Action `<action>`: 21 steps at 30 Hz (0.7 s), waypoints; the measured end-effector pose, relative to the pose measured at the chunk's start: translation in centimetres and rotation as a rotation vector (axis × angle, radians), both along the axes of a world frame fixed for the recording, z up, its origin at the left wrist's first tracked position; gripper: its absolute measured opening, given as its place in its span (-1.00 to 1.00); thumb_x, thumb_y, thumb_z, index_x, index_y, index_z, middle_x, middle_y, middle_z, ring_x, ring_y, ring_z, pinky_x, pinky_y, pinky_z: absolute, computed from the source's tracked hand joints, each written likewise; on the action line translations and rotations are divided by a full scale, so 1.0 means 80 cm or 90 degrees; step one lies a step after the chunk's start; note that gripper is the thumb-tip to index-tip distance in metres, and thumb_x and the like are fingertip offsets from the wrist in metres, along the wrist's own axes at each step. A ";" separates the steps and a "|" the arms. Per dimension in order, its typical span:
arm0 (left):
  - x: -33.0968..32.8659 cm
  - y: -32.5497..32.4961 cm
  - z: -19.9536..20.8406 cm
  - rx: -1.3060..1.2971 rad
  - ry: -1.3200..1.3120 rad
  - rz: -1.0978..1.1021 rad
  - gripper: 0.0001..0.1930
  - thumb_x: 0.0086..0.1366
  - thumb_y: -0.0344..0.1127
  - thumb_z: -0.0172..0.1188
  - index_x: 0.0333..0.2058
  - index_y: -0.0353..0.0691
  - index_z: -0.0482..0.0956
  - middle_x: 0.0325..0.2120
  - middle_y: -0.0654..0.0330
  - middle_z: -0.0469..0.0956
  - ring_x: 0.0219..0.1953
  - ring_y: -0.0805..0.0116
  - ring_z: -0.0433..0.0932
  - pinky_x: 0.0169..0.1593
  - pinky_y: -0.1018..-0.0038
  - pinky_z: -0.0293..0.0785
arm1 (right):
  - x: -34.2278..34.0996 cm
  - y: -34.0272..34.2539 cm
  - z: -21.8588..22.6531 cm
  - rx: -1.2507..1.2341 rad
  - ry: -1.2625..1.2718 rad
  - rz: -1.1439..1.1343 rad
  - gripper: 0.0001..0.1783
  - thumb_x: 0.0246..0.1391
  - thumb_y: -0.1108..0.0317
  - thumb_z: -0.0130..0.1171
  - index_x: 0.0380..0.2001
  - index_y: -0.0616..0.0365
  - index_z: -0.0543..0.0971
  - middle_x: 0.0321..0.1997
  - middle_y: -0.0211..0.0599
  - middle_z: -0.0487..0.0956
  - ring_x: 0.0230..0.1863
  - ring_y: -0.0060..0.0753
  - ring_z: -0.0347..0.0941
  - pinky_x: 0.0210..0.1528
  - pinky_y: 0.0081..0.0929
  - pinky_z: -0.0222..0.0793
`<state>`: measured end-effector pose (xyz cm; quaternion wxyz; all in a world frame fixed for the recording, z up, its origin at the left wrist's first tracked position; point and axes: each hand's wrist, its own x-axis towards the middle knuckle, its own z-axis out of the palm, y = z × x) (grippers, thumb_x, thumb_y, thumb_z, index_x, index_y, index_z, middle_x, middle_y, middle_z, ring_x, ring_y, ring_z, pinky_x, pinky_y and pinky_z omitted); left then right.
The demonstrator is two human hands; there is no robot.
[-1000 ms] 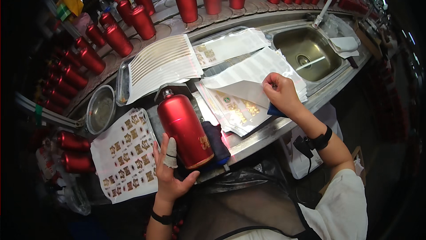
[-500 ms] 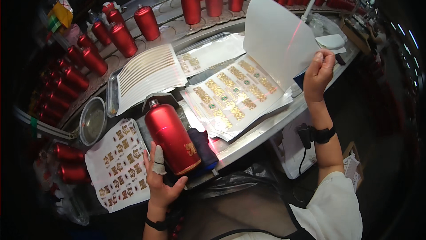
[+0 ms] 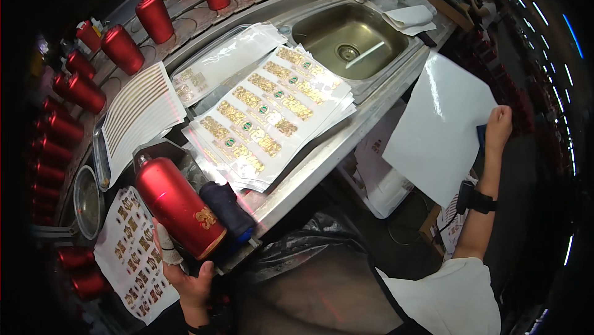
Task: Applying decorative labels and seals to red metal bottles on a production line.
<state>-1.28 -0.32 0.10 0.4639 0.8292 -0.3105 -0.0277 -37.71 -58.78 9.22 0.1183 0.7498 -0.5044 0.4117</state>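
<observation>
Out past the bench's right side, my right hand [image 3: 499, 129] is closed on the edge of a large glossy white sheet [image 3: 433, 127], which hangs in the air. A small dark blue flat piece [image 3: 481, 137] shows beside those fingers; its kind is unclear. My left hand [image 3: 190, 282] is at the base of a red metallic bottle [image 3: 170, 195], fingers apart, one finger wrapped in a whitish cover. Whether it touches the bottle is hard to tell. The bottle lies tilted on a rest beside a dark blue cloth [image 3: 226, 208], with a gold decal [image 3: 205, 216] near its base.
A stack of gold-and-green decal sheets [image 3: 272, 126] lies on the metal bench. Left of it are a striped sheet [image 3: 137, 118], a metal bowl [image 3: 90, 202] and another decal sheet [image 3: 133, 254]. Behind are a sink [image 3: 349, 38] and several red bottles [image 3: 154, 18]. A white bin [image 3: 380, 195] stands below.
My right hand has pulled the white sheet off the stack, out to the right and down, uncovering the sink. The view has shifted rightward; my left hand stays by the bottle.
</observation>
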 end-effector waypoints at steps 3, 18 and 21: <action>0.001 -0.001 0.003 0.013 -0.020 0.012 0.03 0.10 0.21 0.25 0.35 -0.41 0.08 0.35 -0.18 0.11 0.44 -0.03 -0.02 0.43 0.20 -0.15 | -0.029 -0.016 -0.109 0.098 -0.002 -0.106 -0.78 0.20 0.28 -0.02 -0.32 0.24 0.45 -0.35 0.12 0.55 -0.29 0.25 0.50 -0.24 -0.10 0.41; 0.008 0.038 0.024 0.111 -0.151 -0.015 -0.05 -0.01 -0.03 0.42 0.29 -0.37 0.22 0.27 -0.24 0.24 0.32 -0.10 0.24 0.36 -0.16 -0.15 | 0.105 -0.016 -0.201 0.281 -0.098 0.197 -0.62 0.25 0.23 0.12 0.00 0.28 0.52 -0.17 -0.21 0.60 -0.22 -0.49 0.53 -0.14 -0.50 0.44; 0.004 0.042 0.023 0.113 -0.144 -0.015 -0.07 -0.01 -0.04 0.42 0.28 -0.36 0.24 0.27 -0.22 0.24 0.32 -0.11 0.25 0.36 -0.16 -0.14 | 0.227 0.107 -0.114 0.354 -0.206 0.512 -0.70 0.27 0.37 0.08 0.02 0.26 0.51 -0.22 -0.34 0.57 -0.34 -0.62 0.43 -0.23 -0.63 0.39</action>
